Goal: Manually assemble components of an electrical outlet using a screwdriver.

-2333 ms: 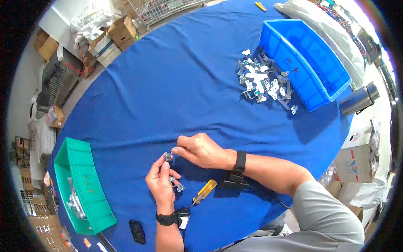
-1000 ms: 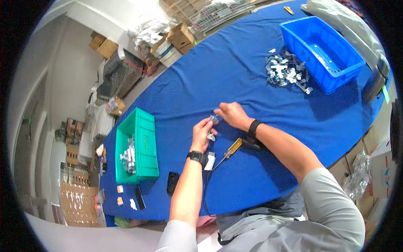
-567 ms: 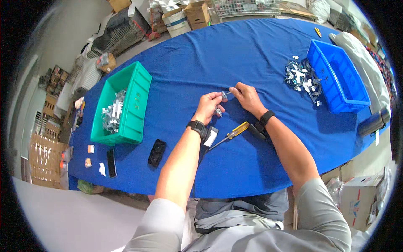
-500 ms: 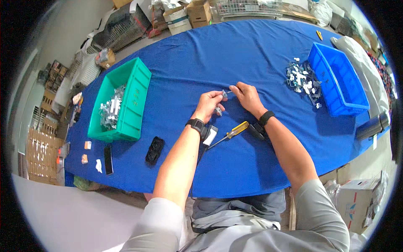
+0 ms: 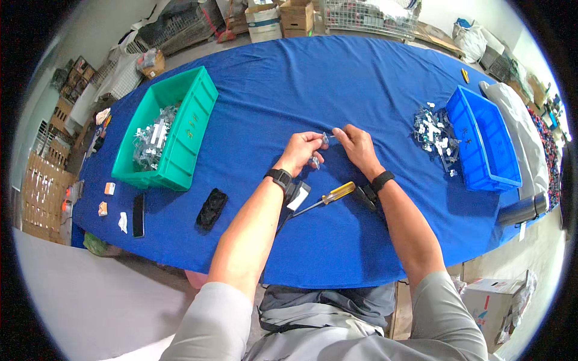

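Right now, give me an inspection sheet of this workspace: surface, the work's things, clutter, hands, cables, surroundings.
Surface: blue tablecloth over a table.
Job's things: small metal part pinched between both hands; another small part under the left hand; green bin of metal parts to the left; blue bin to the right, with a pile of metal parts beside it.
Clutter: yellow-handled screwdriver, black case, dark phone.
Hands: left hand and right hand both grip the small metal part.
Cables: nothing seen.
Surroundings: cardboard boxes, wire rack.
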Action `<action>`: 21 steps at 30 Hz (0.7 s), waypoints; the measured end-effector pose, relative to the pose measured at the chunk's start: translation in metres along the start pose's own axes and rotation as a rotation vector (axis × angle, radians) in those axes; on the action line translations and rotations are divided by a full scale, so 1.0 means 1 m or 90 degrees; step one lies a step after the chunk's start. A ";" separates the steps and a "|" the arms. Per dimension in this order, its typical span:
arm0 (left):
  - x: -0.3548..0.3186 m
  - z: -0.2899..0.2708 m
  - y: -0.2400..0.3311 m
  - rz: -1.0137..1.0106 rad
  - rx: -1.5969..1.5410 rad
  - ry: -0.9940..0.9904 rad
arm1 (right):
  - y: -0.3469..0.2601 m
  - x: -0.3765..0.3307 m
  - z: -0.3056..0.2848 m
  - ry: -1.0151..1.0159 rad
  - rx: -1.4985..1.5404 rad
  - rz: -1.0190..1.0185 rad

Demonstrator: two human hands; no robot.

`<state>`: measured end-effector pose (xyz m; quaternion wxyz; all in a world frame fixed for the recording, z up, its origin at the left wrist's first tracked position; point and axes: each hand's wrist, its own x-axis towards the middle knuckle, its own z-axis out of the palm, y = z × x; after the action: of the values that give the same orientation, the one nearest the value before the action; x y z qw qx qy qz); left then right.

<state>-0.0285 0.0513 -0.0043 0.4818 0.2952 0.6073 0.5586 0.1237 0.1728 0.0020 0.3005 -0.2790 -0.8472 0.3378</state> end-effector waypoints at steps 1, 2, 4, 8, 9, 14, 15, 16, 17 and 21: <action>0.000 -0.002 -0.001 0.001 0.002 0.000 | -0.004 -0.003 0.002 0.006 0.055 -0.007; 0.000 -0.005 -0.002 0.001 0.004 -0.001 | -0.008 -0.007 0.003 0.012 0.110 -0.014; 0.003 -0.003 -0.002 0.015 -0.002 -0.010 | -0.008 -0.007 -0.002 0.022 0.154 -0.038; 0.004 -0.002 0.000 0.006 -0.008 -0.014 | 0.008 -0.003 -0.001 -0.005 0.065 -0.038; 0.004 -0.001 0.000 0.006 -0.010 -0.019 | 0.010 -0.003 -0.002 -0.018 0.024 -0.022; 0.004 -0.005 -0.004 0.006 -0.010 -0.021 | 0.001 -0.003 0.004 0.025 0.069 -0.045; 0.005 -0.004 -0.003 0.009 -0.012 -0.023 | -0.004 -0.005 0.002 0.053 0.099 -0.061; 0.006 -0.004 -0.002 0.005 -0.015 -0.023 | -0.002 -0.005 0.002 0.041 0.115 -0.064; 0.006 -0.003 -0.001 0.002 -0.018 -0.022 | 0.002 -0.004 0.001 0.029 0.132 -0.067; 0.006 -0.003 -0.002 0.003 -0.021 -0.022 | 0.015 0.002 -0.001 -0.027 0.006 -0.046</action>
<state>-0.0332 0.0556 -0.0078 0.4956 0.2980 0.5892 0.5644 0.1274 0.1836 -0.0081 0.2960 -0.2392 -0.8613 0.3367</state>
